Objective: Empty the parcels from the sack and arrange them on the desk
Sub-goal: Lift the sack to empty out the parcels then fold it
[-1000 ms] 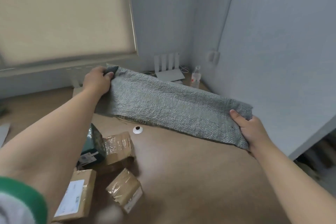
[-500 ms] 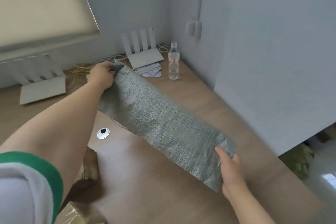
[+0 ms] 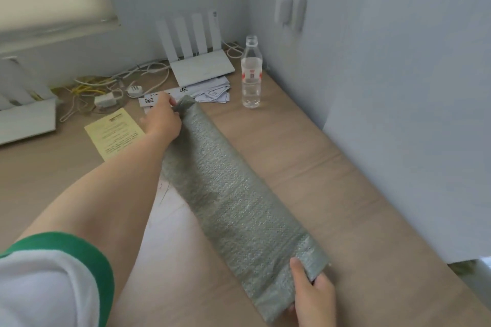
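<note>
Two hands: L hand (image 3: 162, 117) and R hand (image 3: 312, 297) both on the sack (image 3: 228, 194), one per end, as I see it on the head cam
L hand grip: at the far end, fingers curled round the sack's bunched corner, holding it tight
R hand grip: at the near end, thumb on top, fingers tucked under the edge, pinching the fabric
sack: grey-green woven cloth, folded into a long flat strip; runs diag from far-left to near-right over the desk (image 3: 332, 180), right of centre; can't tell if it lies on the top or hangs just above
desk: light wood top, butts against the wall (image 3: 398, 87) at far and right
L arm: bare forearm reaching in from near-left; white sleeve (image 3: 53, 273) w/ green cuff in the near-left corner
bottle (image 3: 251, 74): clear plastic, upright, red & white label, far-right by the wall corner, apart from the sack's far end
router (image 3: 199, 61): white, 4 antennas up, far centre, just left of the bottle
2nd router (image 3: 24, 111): white, far-left, partly cut by the frame edge
papers (image 3: 212, 90): white printed slips, between router and L hand, just beyond the sack's far end
yellow sheet (image 3: 114, 133): printed, flat on the desk, just left of L hand
cables (image 3: 106, 85): white & yellow tangle between the 2 routers
white box (image 3: 289, 12): on the wall above the bottle, too blurred to ID
</note>
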Demonstrator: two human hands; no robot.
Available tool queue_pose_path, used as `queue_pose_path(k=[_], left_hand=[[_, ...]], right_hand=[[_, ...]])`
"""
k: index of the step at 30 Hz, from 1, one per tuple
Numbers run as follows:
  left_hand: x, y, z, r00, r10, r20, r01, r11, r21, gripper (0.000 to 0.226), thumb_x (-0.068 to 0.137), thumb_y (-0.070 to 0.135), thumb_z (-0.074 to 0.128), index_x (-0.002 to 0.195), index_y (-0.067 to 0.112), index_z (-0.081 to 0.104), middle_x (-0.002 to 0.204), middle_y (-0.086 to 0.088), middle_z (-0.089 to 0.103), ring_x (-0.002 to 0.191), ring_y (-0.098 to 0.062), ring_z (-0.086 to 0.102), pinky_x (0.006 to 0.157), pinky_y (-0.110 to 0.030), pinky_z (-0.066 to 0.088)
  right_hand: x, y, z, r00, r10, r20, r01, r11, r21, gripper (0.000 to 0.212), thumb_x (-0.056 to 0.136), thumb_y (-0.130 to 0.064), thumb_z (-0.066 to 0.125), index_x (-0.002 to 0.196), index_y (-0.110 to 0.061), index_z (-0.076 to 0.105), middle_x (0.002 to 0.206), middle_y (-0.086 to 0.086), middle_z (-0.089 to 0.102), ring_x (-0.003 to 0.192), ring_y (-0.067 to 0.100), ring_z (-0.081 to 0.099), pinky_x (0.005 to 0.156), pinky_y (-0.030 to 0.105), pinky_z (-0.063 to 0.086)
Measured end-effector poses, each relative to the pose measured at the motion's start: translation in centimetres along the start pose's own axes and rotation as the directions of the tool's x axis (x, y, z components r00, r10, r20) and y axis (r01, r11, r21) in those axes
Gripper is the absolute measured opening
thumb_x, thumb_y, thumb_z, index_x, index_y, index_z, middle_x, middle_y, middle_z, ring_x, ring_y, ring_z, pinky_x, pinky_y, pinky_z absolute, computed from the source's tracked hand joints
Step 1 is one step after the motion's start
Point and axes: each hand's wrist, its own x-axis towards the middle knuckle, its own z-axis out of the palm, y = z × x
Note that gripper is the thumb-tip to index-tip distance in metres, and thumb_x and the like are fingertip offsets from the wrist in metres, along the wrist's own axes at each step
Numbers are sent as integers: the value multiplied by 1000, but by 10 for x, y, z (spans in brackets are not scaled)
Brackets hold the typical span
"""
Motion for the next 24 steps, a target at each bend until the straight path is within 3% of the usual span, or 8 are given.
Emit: queue_pose_path(k=[2,8,11,14,17,19,21,24], left_hand=[[7,-5,14,999,20,42,-19,1000,-18,22,97,15,52,115,23,45,112,-11,66,109,-38,57,100,-49,43],[-11,-3,67,959,175,225,-188,982,36,56,91,39,63,139,18,43,138,-16,56,130,-39,46,109,-48,37],[-39,-8,91,910,287,298,-350,919,183,63,94,55,51,147,25,40,160,-10,39,146,-33,35,117,-51,28],[-66,-20,102,895,345,281,-410,884,222,67,96,62,41,154,30,34,170,-4,17,156,-27,17,122,-50,17],[-82,-28,106,907,357,224,-405,884,232,69,94,65,39,155,30,32,170,-3,14,157,-25,13,122,-50,16],[-85,-29,108,901,340,268,-401,889,221,77,91,70,34,156,29,30,170,-3,14,157,-25,13,122,-49,16],[-85,-29,111,881,340,329,-420,881,216,85,86,75,25,158,30,26,171,-1,13,157,-23,12,123,-47,16],[-83,-33,120,871,352,343,-442,865,236,79,93,73,27,161,33,16,171,2,6,158,-20,6,124,-44,12]], right_hand=[[5,5,2,1000,-2,-25,2,1000,-25,18,82,-14,81,68,-8,72,59,3,74,62,24,73,64,40,61],[5,26,4,990,-104,-93,93,988,-121,26,71,-33,87,58,-15,72,52,-7,70,45,-3,63,51,19,52],[2,26,0,983,-126,-136,100,978,-184,30,63,-16,95,65,-18,65,59,7,71,47,10,63,54,27,55],[-3,17,-6,874,-391,-287,325,912,-252,59,54,3,94,87,-13,48,70,10,59,64,-3,60,61,5,47],[-14,-5,4,545,-838,-17,732,486,-478,26,70,-23,72,94,-21,63,72,3,58,69,9,56,64,17,43],[-14,-6,20,406,-829,385,825,151,-545,36,69,-35,62,101,-22,74,99,6,71,90,20,66,82,30,45],[-9,0,38,417,-688,595,795,-41,-605,60,68,-45,56,121,-23,72,133,8,66,120,32,64,101,46,39],[-1,14,48,500,-500,707,768,-122,-629,78,67,-54,51,136,-19,64,150,11,52,133,36,55,108,52,31]])
